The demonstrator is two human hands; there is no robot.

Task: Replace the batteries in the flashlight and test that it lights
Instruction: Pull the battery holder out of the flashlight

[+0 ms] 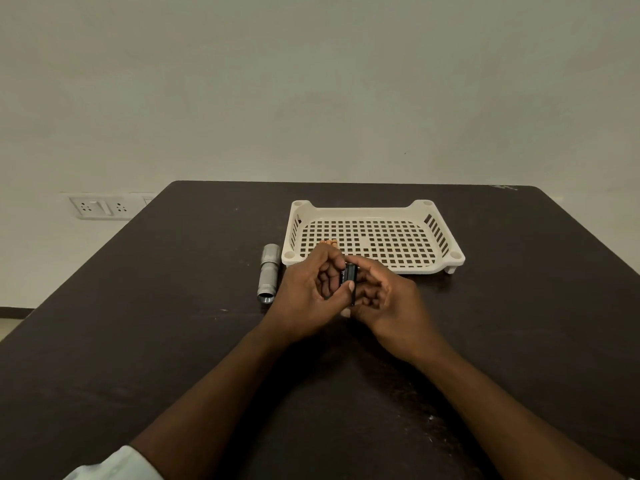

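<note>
Both forearms low in frame, meeting at centre: left hand and right hand curled round small black battery holder, pinched between fingertips. Probably light, stiff, slippery; best gripped by its sides. Flashlight body lying open-ended left of centre, beside cream tray with orange batteries.

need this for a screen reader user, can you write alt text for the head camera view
Two bare hands, left hand and right hand, hold a small black battery holder above a dark table. A silver flashlight body lies open-ended to their left, before a cream perforated tray.
</note>
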